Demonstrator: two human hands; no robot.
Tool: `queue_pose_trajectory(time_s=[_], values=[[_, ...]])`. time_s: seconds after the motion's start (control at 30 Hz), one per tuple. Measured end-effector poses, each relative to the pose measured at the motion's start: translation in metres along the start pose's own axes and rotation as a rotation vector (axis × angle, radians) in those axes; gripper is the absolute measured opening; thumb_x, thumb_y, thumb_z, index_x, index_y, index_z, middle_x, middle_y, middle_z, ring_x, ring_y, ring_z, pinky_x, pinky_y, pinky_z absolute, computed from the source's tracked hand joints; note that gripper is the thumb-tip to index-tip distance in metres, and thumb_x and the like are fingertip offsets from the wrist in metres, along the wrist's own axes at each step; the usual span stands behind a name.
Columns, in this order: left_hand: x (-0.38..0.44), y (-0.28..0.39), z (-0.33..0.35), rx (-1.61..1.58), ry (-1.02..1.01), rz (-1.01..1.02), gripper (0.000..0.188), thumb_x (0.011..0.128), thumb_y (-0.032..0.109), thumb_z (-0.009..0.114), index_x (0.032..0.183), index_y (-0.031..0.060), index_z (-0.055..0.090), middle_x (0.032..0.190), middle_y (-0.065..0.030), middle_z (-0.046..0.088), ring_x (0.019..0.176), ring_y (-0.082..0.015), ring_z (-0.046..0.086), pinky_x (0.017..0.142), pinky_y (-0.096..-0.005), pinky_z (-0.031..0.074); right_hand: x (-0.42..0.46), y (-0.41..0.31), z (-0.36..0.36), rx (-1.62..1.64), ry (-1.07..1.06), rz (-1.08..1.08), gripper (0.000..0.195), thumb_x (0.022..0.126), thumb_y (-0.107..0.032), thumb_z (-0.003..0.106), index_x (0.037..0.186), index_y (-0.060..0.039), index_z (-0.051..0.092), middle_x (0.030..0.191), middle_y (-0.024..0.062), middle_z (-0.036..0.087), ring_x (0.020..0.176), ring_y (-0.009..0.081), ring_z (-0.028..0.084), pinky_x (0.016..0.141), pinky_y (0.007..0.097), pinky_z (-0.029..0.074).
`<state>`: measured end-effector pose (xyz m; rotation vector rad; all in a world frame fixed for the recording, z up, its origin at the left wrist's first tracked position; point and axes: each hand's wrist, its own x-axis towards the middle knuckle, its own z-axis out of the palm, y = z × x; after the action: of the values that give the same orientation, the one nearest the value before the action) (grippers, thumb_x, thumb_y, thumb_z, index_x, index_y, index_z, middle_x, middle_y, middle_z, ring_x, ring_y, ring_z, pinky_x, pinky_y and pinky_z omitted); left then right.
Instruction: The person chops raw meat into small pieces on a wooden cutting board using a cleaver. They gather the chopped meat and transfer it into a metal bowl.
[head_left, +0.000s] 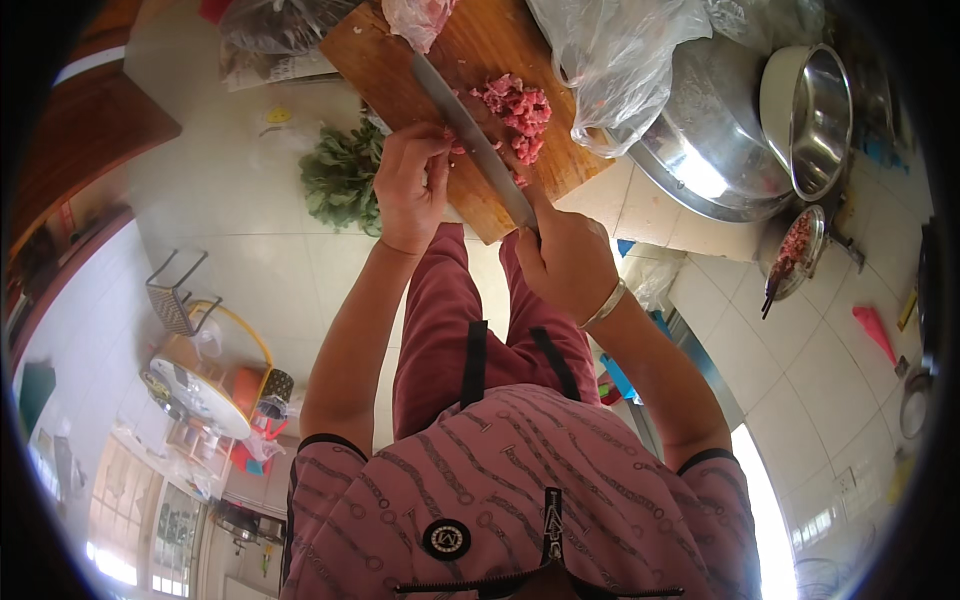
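Note:
My right hand (574, 259) grips a long kitchen knife (476, 142) by its handle, which the fingers hide. The blade slants up and left across a wooden cutting board (577, 142). Close to the blade's left side, my left hand (411, 187) has its fingers curled, with the fingertips on a small piece of raw meat (453, 142). Right of the blade lies a heap of chopped raw meat (521, 112). A larger pale pink chunk of meat (421, 22) sits at the board's far end, partly cut off by the frame.
Leafy greens (341, 176) lie left of the board. A clear plastic bag (630, 67) touches its right side, beside a large metal basin (712, 135) and a steel bowl (814, 120). Farther right stands a bowl of minced meat (796, 244) with chopsticks (771, 292).

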<state>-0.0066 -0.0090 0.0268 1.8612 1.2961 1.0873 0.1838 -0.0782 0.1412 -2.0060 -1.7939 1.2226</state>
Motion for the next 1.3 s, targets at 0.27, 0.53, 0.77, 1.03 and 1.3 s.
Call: queue_pose_trajectory(time_s=[0.27,0.53,0.77,1.03,1.3], values=[[0.006,-0.001,0.006,0.091,0.021,0.075,0.021,0.079,-0.010,0.071,0.091,0.0060,0.066,0.102,-0.0091,0.070,0.092,-0.0307,0.065,0.076,-0.0380,0.055,-0.007,0.003,0.012,0.004,-0.009,0.009,0.043,0.088,-0.010,0.056,0.129,0.0035,0.053,0.069,0.0187,0.066,0.068,0.0411,0.067,0.066,0.0550,0.051],[0.003,-0.008,0.008,0.081,-0.024,0.087,0.020,0.080,-0.011,0.066,0.093,0.0044,0.067,0.105,-0.0114,0.070,0.095,-0.0322,0.066,0.080,-0.0390,0.055,0.025,0.000,0.033,-0.012,-0.019,0.020,0.048,0.090,-0.014,0.058,0.134,0.0039,0.050,0.068,0.0216,0.064,0.066,0.0436,0.065,0.066,0.0560,0.051],[0.006,-0.009,0.003,0.143,-0.047,0.156,0.019,0.081,-0.008,0.066,0.094,0.0048,0.065,0.102,-0.0122,0.069,0.097,-0.0356,0.065,0.084,-0.0427,0.054,0.029,0.007,0.034,0.030,0.081,0.025,0.045,0.087,-0.013,0.057,0.130,-0.0004,0.050,0.072,0.0226,0.067,0.071,0.0441,0.068,0.069,0.0563,0.054],[0.004,0.001,0.007,0.108,-0.020,0.096,0.019,0.081,-0.010,0.067,0.091,0.0047,0.061,0.099,-0.0094,0.069,0.094,-0.0313,0.066,0.081,-0.0405,0.055,0.015,0.025,0.011,0.040,0.139,-0.073,0.039,0.090,-0.016,0.059,0.126,-0.0020,0.058,0.075,0.0211,0.069,0.071,0.0427,0.069,0.070,0.0549,0.055],[0.004,0.023,0.021,-0.296,0.036,-0.258,0.019,0.098,-0.009,0.057,0.114,-0.0015,0.064,0.114,-0.0095,0.070,0.102,-0.0155,0.069,0.091,-0.0293,0.056,0.001,0.029,0.002,0.382,0.244,-0.010,0.031,0.094,-0.013,0.066,0.122,0.0013,0.061,0.071,0.0152,0.069,0.063,0.0304,0.069,0.062,0.0419,0.055]])
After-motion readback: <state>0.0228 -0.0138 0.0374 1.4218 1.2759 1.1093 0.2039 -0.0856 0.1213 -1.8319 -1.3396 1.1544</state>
